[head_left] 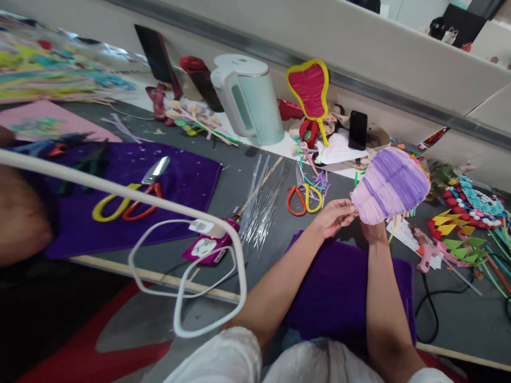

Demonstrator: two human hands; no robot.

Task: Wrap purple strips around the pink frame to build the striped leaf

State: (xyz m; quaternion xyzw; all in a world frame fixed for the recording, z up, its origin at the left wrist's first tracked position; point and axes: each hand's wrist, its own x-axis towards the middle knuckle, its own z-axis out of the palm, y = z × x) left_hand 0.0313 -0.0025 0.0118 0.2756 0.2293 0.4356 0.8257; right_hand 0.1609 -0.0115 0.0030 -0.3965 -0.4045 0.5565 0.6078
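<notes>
White sleeves sit at the near edge, and both bare forearms reach out over a dark purple cloth [343,292] spread on the grey table [451,314]. At the far left, a larger purple cloth [175,181] carries scissors with yellow and red handles [131,199]. Right of it a white cable [187,276] loops near a magenta power strip [209,244], and thin silvery wires [263,207] lie fanned out beside that. Farther back stands a pale green electric kettle [249,98], with a red paddle shape edged in yellow [309,90] to its right. The left hand [333,215] pinches the lower left edge of a lilac ridged fan-shaped piece [389,183], fingers closed on it. The right hand [373,230] grips the piece from below, mostly hidden behind it. At the far right lie green and yellow foam leaves [455,234].
</notes>
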